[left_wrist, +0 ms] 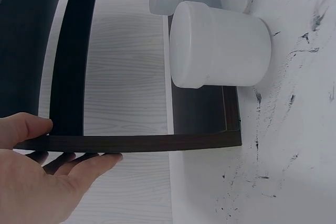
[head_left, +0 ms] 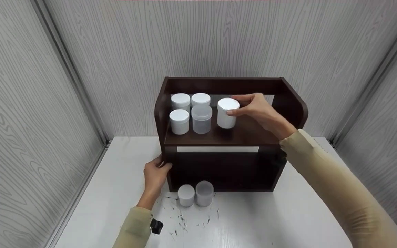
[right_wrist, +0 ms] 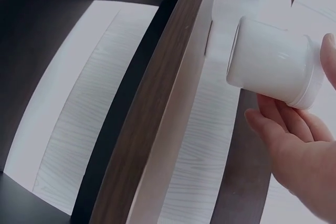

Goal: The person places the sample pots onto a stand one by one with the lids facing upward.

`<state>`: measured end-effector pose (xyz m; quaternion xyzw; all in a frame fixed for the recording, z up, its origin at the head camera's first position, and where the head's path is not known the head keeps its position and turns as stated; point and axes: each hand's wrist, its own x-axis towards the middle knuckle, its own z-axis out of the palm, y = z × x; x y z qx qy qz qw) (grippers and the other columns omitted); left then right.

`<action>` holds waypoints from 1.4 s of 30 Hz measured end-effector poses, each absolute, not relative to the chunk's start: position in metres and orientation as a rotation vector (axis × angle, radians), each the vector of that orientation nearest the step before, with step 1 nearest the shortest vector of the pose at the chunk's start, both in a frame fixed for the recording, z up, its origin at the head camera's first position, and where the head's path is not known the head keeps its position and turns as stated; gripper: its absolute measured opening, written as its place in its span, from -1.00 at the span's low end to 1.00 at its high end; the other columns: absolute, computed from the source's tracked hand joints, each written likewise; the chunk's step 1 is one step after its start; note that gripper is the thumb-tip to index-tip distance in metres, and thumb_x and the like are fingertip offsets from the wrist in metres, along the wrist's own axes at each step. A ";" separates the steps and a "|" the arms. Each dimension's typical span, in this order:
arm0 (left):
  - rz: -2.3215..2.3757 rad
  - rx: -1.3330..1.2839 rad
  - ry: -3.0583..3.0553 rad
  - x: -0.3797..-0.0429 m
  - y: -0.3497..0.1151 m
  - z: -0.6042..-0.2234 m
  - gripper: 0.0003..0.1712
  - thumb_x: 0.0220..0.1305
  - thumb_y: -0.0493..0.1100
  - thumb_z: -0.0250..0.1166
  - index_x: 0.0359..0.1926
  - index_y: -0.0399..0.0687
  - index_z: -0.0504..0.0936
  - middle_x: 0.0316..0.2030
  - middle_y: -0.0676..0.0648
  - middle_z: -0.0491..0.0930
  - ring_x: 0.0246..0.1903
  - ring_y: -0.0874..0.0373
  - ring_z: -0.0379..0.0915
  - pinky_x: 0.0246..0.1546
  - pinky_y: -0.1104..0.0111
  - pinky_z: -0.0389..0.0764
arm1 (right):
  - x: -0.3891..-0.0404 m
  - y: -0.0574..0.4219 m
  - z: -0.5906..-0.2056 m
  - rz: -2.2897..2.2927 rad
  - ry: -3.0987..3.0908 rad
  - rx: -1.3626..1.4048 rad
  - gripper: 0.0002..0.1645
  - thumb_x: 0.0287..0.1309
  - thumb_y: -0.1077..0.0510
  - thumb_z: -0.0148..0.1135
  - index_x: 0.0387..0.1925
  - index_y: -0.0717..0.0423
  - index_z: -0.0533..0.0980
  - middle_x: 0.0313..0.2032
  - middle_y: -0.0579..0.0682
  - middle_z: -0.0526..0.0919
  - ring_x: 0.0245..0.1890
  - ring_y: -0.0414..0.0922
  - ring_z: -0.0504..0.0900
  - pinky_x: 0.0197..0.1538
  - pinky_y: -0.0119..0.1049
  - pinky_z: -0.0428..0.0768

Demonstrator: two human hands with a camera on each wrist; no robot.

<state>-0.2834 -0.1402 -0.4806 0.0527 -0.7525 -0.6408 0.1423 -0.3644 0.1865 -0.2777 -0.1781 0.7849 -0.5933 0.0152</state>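
Note:
My right hand (head_left: 260, 110) pinches a white lidded jar (head_left: 226, 115) near its lid, thumb in front and fingers behind. In the right wrist view the jar (right_wrist: 273, 62) hangs over the upper shelf with its base close to the board. My left hand (head_left: 156, 175) grips the left side panel of the dark brown shelf unit (head_left: 219, 140), thumb on the inner face and fingers outside, as the left wrist view also shows. On the upper shelf, left of the held jar, stand three white lidded jars (head_left: 179, 121) and a translucent jar (head_left: 202, 119) in two rows.
A white jar (head_left: 186, 195) and a translucent jar (head_left: 204, 193) stand side by side on the white table (head_left: 115, 179), before the unit's lower opening. Dark scuff marks (head_left: 181, 220) spot the tabletop. Grey wood-patterned walls (head_left: 219, 38) enclose the back and both sides.

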 end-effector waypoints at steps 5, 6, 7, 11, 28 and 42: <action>-1.853 0.168 -2.165 -0.282 -0.140 -0.481 -0.40 0.33 -0.31 0.33 0.35 -0.47 0.50 0.26 -0.37 0.58 0.27 -0.21 0.53 0.23 0.07 0.60 | -0.375 0.184 -0.279 -1.843 2.452 -0.538 -0.31 0.02 0.28 0.66 0.24 0.25 0.65 0.10 0.14 0.74 0.06 -0.07 0.68 0.16 -0.23 0.64; -1.855 0.168 -2.161 -0.282 -0.140 -0.480 -0.40 0.33 -0.31 0.33 0.35 -0.46 0.50 0.26 -0.37 0.58 0.28 -0.21 0.53 0.23 0.07 0.61 | -0.377 0.184 -0.280 -1.842 2.459 -0.528 -0.29 0.01 0.28 0.66 0.24 0.26 0.64 0.10 0.14 0.74 0.05 -0.08 0.68 0.16 -0.24 0.64; -1.855 0.169 -2.159 -0.282 -0.141 -0.480 -0.40 0.33 -0.32 0.33 0.35 -0.45 0.50 0.26 -0.38 0.58 0.28 -0.22 0.52 0.22 0.07 0.61 | -0.379 0.183 -0.280 -1.842 2.466 -0.517 -0.28 0.01 0.28 0.66 0.25 0.26 0.63 0.11 0.14 0.74 0.05 -0.09 0.68 0.16 -0.25 0.64; -1.861 0.166 -2.152 -0.281 -0.141 -0.481 -0.40 0.33 -0.32 0.33 0.36 -0.44 0.50 0.27 -0.38 0.57 0.27 -0.22 0.53 0.21 0.09 0.62 | -0.387 0.182 -0.279 -1.833 2.492 -0.482 -0.25 0.01 0.28 0.66 0.28 0.29 0.61 0.15 0.13 0.72 0.07 -0.12 0.67 0.19 -0.28 0.61; -1.866 0.164 -2.164 -0.282 -0.140 -0.480 -0.36 0.33 -0.30 0.31 0.39 -0.45 0.46 0.28 -0.38 0.56 0.28 -0.21 0.52 0.22 0.11 0.61 | -0.410 0.177 -0.280 -1.831 2.503 -0.435 -0.25 0.02 0.26 0.68 0.27 0.30 0.61 0.15 0.15 0.72 0.04 -0.12 0.68 0.12 -0.31 0.65; -1.843 0.180 -2.162 -0.284 -0.139 -0.482 -0.37 0.30 -0.31 0.33 0.37 -0.43 0.49 0.25 -0.36 0.59 0.25 -0.20 0.56 0.20 0.09 0.63 | -0.420 0.171 -0.283 -1.780 2.514 -0.325 -0.13 0.02 0.17 0.70 0.35 0.30 0.54 0.23 0.19 0.66 0.21 -0.04 0.62 0.28 -0.23 0.57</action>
